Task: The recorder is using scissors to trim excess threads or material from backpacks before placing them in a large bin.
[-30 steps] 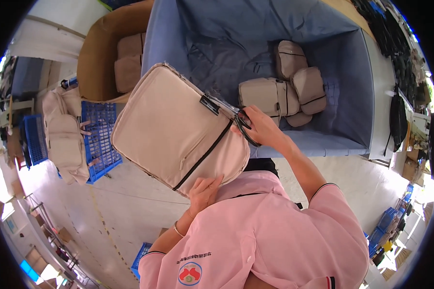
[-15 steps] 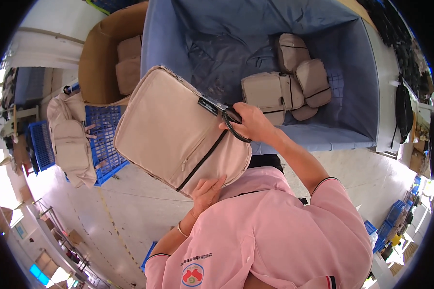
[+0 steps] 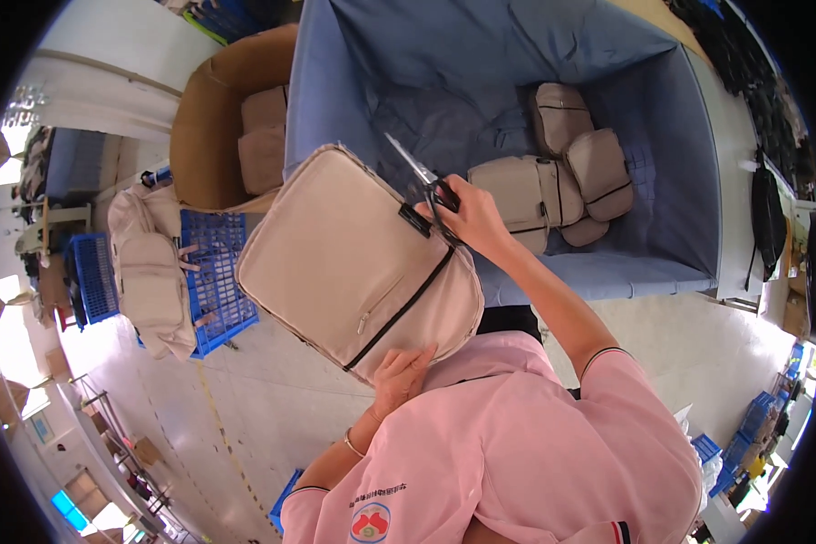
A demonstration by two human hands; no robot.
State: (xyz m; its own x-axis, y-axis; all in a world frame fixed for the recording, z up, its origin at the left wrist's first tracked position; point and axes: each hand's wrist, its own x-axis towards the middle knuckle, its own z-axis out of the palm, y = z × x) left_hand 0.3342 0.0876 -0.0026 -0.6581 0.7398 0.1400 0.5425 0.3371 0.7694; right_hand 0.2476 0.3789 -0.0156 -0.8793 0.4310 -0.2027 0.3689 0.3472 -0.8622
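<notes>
A beige bag (image 3: pixel 335 245) with a rounded outline, a zip and a black strip lies tilted in front of my body. My left hand (image 3: pixel 402 374) grips its near edge, fingers over the front fabric and thumb side hidden. Black-handled scissors (image 3: pixel 423 172) are in my right hand (image 3: pixel 470 216), at the bag's upper right edge beside a small black label (image 3: pixel 414 220). The metal blades point up and away, above the bag's side; whether they are spread is hard to make out.
Ahead stands a large blue fabric-lined bin (image 3: pixel 644 272) with several beige bags (image 3: pixel 598 168) at its right. A brown carton (image 3: pixel 204 118) holding beige pieces is left of it. Another beige backpack (image 3: pixel 150 281) rests on a blue plastic crate (image 3: pixel 218 290).
The scissors have swung away from the bag's edge, and their blades now show, pointing upward. My left hand keeps its grip. The whole view has shifted slightly.
</notes>
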